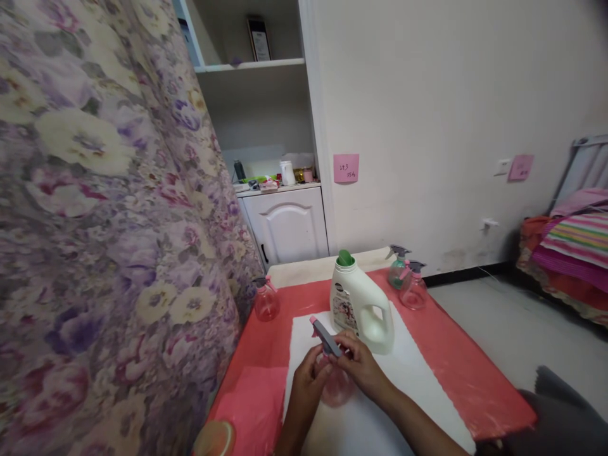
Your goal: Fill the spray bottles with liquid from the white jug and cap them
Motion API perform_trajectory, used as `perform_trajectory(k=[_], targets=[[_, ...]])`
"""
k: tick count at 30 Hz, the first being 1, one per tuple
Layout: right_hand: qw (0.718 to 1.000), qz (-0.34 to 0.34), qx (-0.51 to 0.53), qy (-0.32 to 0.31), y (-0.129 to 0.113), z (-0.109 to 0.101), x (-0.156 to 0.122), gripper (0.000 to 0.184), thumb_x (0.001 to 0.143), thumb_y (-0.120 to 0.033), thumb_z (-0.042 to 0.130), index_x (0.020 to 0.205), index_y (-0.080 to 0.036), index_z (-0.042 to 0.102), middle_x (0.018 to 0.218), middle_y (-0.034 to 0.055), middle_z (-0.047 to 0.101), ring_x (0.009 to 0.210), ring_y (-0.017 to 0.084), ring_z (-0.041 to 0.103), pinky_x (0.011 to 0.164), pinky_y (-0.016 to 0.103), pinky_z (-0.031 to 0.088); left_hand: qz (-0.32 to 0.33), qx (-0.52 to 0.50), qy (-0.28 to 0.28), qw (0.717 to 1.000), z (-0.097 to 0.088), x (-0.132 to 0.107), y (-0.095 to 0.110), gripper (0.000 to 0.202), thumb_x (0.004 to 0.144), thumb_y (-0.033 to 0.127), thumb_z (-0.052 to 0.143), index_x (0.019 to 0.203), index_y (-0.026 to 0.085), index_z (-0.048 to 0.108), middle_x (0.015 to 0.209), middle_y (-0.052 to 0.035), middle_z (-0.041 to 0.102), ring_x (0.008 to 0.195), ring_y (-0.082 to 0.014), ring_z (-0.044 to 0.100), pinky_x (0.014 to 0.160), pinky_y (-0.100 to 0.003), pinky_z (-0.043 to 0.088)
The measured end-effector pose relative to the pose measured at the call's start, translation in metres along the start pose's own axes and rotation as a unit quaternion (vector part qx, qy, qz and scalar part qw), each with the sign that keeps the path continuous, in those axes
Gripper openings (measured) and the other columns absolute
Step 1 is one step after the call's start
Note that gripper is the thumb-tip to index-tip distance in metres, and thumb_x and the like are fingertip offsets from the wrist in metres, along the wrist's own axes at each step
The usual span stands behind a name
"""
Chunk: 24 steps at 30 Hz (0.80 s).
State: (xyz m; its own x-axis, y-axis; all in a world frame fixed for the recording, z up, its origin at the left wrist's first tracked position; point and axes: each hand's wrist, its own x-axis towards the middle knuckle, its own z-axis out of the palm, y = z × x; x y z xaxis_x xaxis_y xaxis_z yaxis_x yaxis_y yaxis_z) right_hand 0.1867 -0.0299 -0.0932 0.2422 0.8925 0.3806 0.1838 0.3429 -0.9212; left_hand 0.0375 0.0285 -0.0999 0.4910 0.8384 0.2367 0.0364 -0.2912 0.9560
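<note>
A clear pink spray bottle stands on a white sheet close in front of me. My left hand is closed around the bottle's neck, just below its top. The grey spray head with a pink nozzle tip is gripped in the fingers of my right hand. It sits at the bottle's mouth, tilted toward the far left; whether it is threaded on, I cannot tell. Right behind my hands is a big cream jug with a handle and a green piece in its mouth.
Another pink spray bottle stands at the table's left edge. At the back right are a green spray bottle and a pink one. A round lidded container is at the near left. A floral curtain hangs along the left side.
</note>
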Motion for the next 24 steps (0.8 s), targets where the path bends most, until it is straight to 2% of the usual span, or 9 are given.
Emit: perform_trajectory(k=[4,8,12,15,19,21,24], targets=[[1.0,0.01,-0.001,0.01,-0.001,0.0,0.001,0.024,0.078,-0.039,0.071,0.097,-0.025,0.076,0.082,-0.0006,0.056,0.074,0.016,0.053,0.065,0.026,0.041,0.004,-0.042,0.007,0.999,-0.001,-0.001,0.0,0.049,0.083,0.046,0.059,0.124,0.019,0.063,0.128,-0.0125,0.068,0.117,-0.0287,0.061,0.1,-0.041,0.047],[0.999,0.017,-0.004,0.042,0.0,0.002,0.0,0.019,0.072,-0.032,0.074,0.088,-0.022,0.075,0.076,-0.0025,0.054,0.068,0.015,0.05,0.062,0.026,0.038,0.004,-0.012,0.009,1.0,0.003,-0.003,0.014,0.042,0.086,0.045,0.055,0.114,0.018,0.068,0.122,-0.0119,0.071,0.115,-0.0279,0.063,0.102,-0.04,0.046],[0.997,0.026,-0.004,0.078,0.003,0.009,-0.003,0.015,0.068,-0.023,0.072,0.082,-0.02,0.069,0.073,-0.0042,0.052,0.065,0.014,0.048,0.061,0.025,0.037,-0.011,0.038,0.016,0.999,0.007,-0.003,0.025,0.036,0.083,0.042,0.058,0.105,0.016,0.071,0.102,-0.0094,0.077,0.095,-0.0274,0.069,0.084,-0.036,0.053],[0.995,0.031,-0.005,0.098,0.005,0.015,-0.003,0.016,0.066,-0.02,0.072,0.08,-0.02,0.064,0.07,-0.0057,0.049,0.063,0.013,0.046,0.06,0.025,0.037,-0.017,0.053,0.032,0.998,0.009,-0.002,0.029,0.033,0.077,0.034,0.065,0.105,0.018,0.07,0.098,-0.0074,0.077,0.083,-0.0236,0.069,0.073,-0.03,0.052],[0.993,0.032,-0.013,0.112,0.004,0.018,-0.006,0.018,0.065,-0.017,0.07,0.08,-0.021,0.061,0.071,-0.0059,0.049,0.065,0.014,0.048,0.06,0.025,0.037,-0.028,0.097,0.05,0.994,0.011,0.0,0.03,0.026,0.074,0.031,0.066,0.096,0.018,0.071,0.087,-0.0028,0.076,0.056,-0.0147,0.056,0.056,-0.025,0.044],[0.994,0.021,-0.024,0.105,0.002,0.015,-0.01,0.021,0.065,-0.016,0.07,0.084,-0.022,0.063,0.076,-0.0042,0.053,0.071,0.016,0.051,0.065,0.026,0.04,-0.025,0.115,0.048,0.992,0.01,0.001,0.029,0.024,0.074,0.031,0.065,0.093,0.018,0.072,0.082,-0.0014,0.075,0.053,-0.0138,0.052,0.054,-0.025,0.042],[0.996,0.008,-0.045,0.082,0.004,0.01,-0.018,0.039,0.063,-0.011,0.07,0.1,-0.024,0.064,0.092,-0.001,0.057,0.082,0.019,0.055,0.072,0.028,0.043,0.011,0.114,0.038,0.993,0.008,0.003,0.028,0.024,0.076,0.031,0.064,0.094,0.019,0.074,0.087,-0.0044,0.076,0.064,-0.0186,0.061,0.061,-0.027,0.047]])
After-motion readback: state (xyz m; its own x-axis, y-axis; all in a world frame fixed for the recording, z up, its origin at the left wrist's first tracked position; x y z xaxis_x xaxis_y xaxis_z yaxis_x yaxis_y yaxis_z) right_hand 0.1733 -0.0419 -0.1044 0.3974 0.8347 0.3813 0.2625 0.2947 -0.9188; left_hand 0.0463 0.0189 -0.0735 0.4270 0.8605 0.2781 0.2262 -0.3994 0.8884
